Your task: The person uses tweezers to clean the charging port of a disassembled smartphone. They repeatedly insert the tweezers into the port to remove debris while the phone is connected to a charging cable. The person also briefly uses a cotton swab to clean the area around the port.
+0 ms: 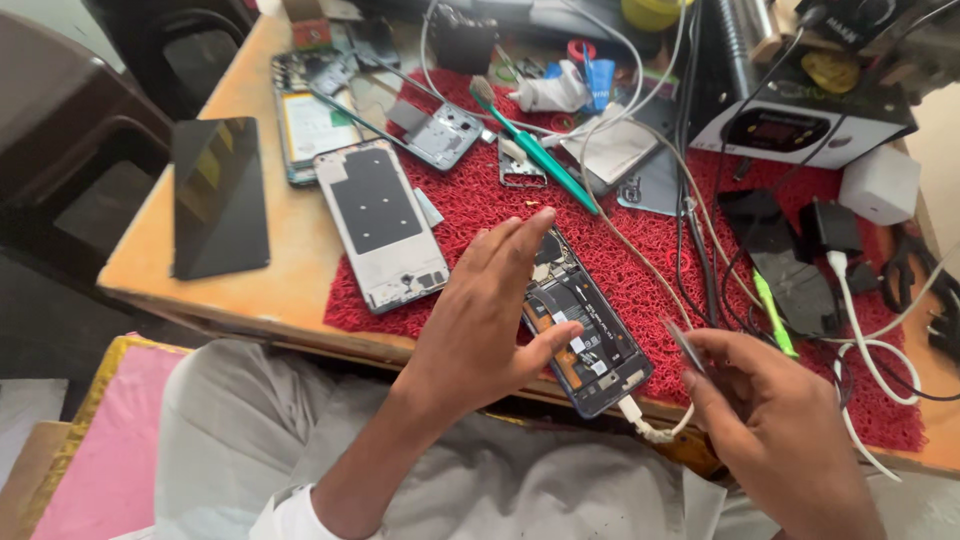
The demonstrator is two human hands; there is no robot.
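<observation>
1. Nearest me, the right hand (775,420) is curled, its fingers pinched shut on thin metal tweezers (688,348) whose tips point up and left toward the opened phone (585,330).
2. The opened phone lies face down on the red mat (640,250) at the table's near edge, its long axis running from upper left to lower right, with a white cable (650,428) plugged into its near end.
3. The left hand (490,310) hovers over the phone's left side, fingers spread open and flat, holding nothing; it is the nearer hand.
4. Farther left lie a grey back cover (380,225) and a dark screen panel (218,195).
</observation>
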